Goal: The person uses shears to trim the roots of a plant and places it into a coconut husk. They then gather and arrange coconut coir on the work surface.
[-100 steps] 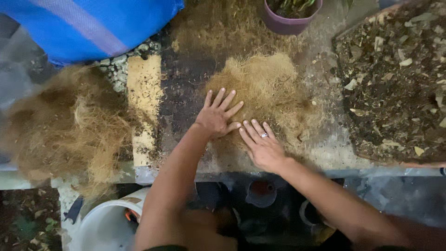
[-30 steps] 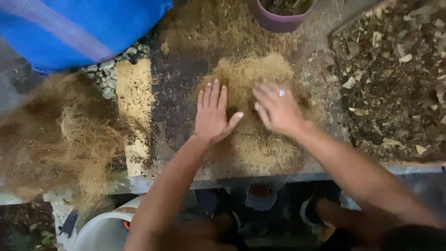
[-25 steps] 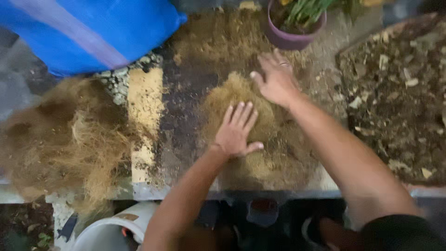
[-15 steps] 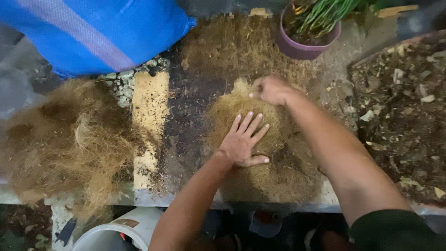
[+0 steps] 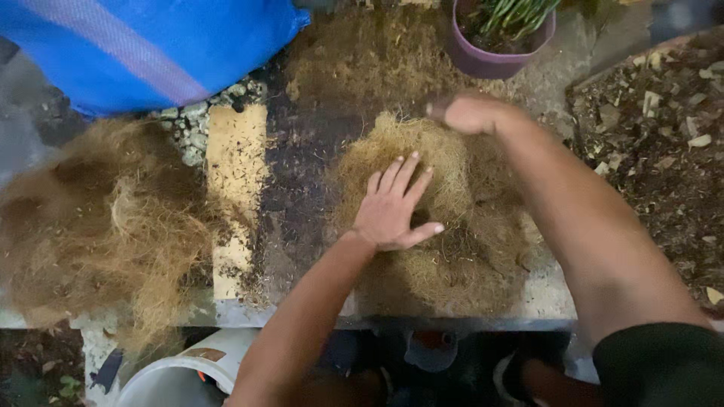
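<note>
A flat mound of fine tan coconut fibre [image 5: 460, 249] lies on the worn bench top [image 5: 302, 188]. My left hand [image 5: 394, 209] rests palm down on the mound's upper left part, fingers spread. My right hand [image 5: 469, 114] is at the mound's far edge, curled and blurred, with its fingers tucked into the fibre; whether it holds any is unclear. My right forearm crosses over the mound's right side.
A big loose heap of coarse coconut husk fibre [image 5: 105, 226] sits at the left. A blue sack [image 5: 143, 45] lies at the back left, a purple plant pot [image 5: 498, 38] at the back. Dark soil with chips [image 5: 656, 151] covers the right. A white bucket [image 5: 181, 377] stands below the bench edge.
My right hand has moved from the mound's middle to its far edge and curled. My left hand has stayed flat on the fibre. The view has shifted slightly.
</note>
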`<state>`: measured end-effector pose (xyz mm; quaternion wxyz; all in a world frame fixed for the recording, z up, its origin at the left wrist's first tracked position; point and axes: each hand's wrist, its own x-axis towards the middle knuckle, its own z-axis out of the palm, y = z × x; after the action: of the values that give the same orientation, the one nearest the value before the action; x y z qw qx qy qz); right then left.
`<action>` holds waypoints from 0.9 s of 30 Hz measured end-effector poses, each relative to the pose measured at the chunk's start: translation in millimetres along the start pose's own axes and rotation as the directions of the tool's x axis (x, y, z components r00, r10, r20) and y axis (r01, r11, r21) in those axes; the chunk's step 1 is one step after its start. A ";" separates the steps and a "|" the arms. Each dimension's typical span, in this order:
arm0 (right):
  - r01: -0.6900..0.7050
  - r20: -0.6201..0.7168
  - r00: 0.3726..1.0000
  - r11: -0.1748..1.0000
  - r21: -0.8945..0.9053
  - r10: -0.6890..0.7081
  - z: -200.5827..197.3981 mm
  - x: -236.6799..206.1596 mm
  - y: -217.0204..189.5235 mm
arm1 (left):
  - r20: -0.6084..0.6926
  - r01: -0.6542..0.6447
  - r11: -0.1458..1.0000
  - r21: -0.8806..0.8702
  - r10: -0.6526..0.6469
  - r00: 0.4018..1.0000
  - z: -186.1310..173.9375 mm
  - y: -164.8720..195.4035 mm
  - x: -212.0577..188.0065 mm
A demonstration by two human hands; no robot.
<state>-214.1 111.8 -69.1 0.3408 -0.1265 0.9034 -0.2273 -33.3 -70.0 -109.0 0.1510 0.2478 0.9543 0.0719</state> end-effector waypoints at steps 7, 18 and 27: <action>0.071 0.226 0.974 0.982 -0.174 -0.030 13.9 26.4 13.6 | 0.140 -0.143 0.980 0.137 0.124 0.982 -0.6 11.8 28.6; -0.034 -0.073 0.997 0.999 0.013 0.035 42.1 -9.2 -3.7 | 0.127 -0.128 0.985 0.115 0.113 0.985 14.6 8.8 25.2; -0.107 -0.111 0.982 0.940 0.325 0.150 2.9 -30.8 8.4 | -0.029 -0.169 0.986 0.017 0.169 0.985 12.8 7.5 23.3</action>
<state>-190.2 129.9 -58.1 0.3094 0.0049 0.8822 -0.3550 -45.1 -51.1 -125.4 0.1282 0.3278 0.9325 0.0814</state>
